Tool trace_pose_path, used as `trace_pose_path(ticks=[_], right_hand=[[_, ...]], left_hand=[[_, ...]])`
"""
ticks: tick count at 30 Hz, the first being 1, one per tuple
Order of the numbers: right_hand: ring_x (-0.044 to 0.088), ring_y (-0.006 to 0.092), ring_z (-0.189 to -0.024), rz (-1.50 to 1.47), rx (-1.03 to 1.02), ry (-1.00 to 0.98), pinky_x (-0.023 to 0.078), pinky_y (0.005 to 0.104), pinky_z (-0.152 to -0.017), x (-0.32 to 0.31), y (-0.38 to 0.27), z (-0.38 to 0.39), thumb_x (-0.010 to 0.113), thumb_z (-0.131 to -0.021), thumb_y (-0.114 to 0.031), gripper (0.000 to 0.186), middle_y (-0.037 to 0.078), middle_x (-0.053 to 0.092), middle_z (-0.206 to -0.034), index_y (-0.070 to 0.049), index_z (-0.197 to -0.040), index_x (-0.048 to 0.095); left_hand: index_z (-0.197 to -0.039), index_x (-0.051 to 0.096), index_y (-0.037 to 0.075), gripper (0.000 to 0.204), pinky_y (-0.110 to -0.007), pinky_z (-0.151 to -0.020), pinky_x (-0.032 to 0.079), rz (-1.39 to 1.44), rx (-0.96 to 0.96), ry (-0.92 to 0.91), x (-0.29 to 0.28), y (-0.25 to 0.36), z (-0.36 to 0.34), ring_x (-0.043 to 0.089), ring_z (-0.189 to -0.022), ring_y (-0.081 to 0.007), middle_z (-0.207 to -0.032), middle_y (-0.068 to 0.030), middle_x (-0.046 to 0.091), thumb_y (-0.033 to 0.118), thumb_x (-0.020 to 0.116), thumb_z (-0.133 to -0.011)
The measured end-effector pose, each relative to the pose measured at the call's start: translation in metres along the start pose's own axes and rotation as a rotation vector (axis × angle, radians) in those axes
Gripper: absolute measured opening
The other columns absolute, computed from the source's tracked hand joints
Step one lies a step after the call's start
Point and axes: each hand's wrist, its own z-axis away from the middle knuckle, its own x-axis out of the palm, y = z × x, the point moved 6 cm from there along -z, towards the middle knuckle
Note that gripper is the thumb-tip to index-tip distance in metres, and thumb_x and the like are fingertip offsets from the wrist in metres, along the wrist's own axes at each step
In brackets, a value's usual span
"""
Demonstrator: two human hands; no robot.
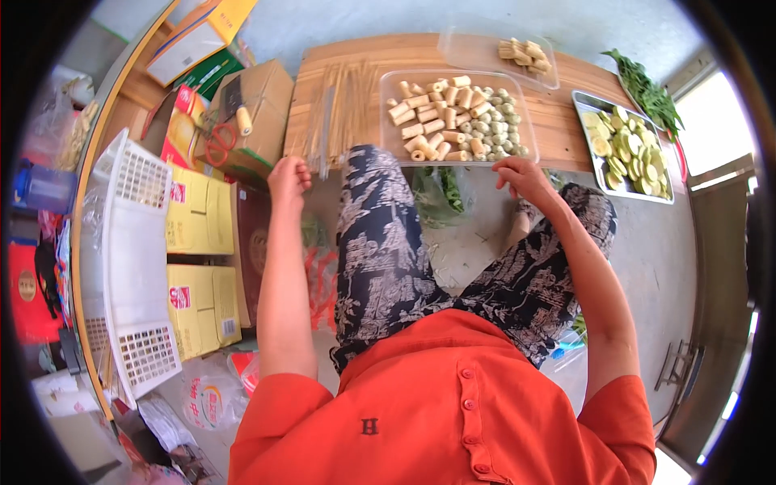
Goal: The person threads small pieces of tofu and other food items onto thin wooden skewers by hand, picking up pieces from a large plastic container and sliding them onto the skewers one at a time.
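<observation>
My left hand [288, 179] is curled closed at the front edge of the wooden table [566, 137], just left of a spread of thin bamboo skewers [339, 105]; what it holds, if anything, is too small to make out. My right hand [517, 176] has loosely bent fingers, apart and empty, by the front right of a clear plastic tray [388, 153] filled with tan cylindrical pieces [428, 113] and pale green balls [497, 125]. Behind it, another clear container [457, 52] holds tan pieces. To the right, a metal tray [598, 178] carries sliced green-skinned vegetables [638, 158].
Leafy greens [651, 93] lie at the back right, with a bag of greens [440, 194] below the table. On the left are cardboard boxes [259, 97] with red scissors [218, 141], stacked yellow boxes [202, 214] and a white plastic basket [121, 267]. A metal door [719, 267] is at right.
</observation>
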Motion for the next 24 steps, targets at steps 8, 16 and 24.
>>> trace_pose_path(ticks=[8,16,24], right_hand=[[0.048,0.0065,-0.057,-0.471,-0.144,-0.119,0.040,0.0210,-0.054,0.005,-0.060,-0.013,0.048,-0.096,-0.027,0.041,0.003,0.063,-0.092,0.002,-0.124,0.049],[0.048,0.0085,-0.060,-1.049,-0.241,-0.096,0.043,0.0217,-0.056,-0.025,-0.049,-0.044,0.046,-0.096,-0.026,0.029,0.004,0.066,-0.091,-0.004,-0.110,0.058],[0.048,0.0093,-0.054,-0.929,-0.264,0.207,0.040,0.0222,-0.052,-0.068,-0.036,-0.028,0.041,-0.097,-0.021,0.026,0.004,0.061,-0.070,-0.002,-0.105,0.057]], left_hand=[[-0.075,0.057,0.006,0.013,-0.020,-0.047,0.039,-0.217,0.255,-0.453,0.132,0.064,0.116,0.051,-0.053,-0.0086,-0.066,-0.0013,0.054,0.010,0.053,-0.086],[-0.074,0.061,0.004,0.012,-0.019,-0.048,0.039,-0.546,0.270,-0.693,0.221,-0.005,0.176,0.050,-0.051,-0.0038,-0.059,0.0042,0.053,0.011,0.058,-0.083],[-0.096,0.066,0.008,0.020,-0.018,-0.051,0.042,-0.941,0.261,-0.780,0.255,0.011,0.048,0.056,-0.063,-0.0042,-0.078,0.0026,0.061,0.026,0.058,-0.090]])
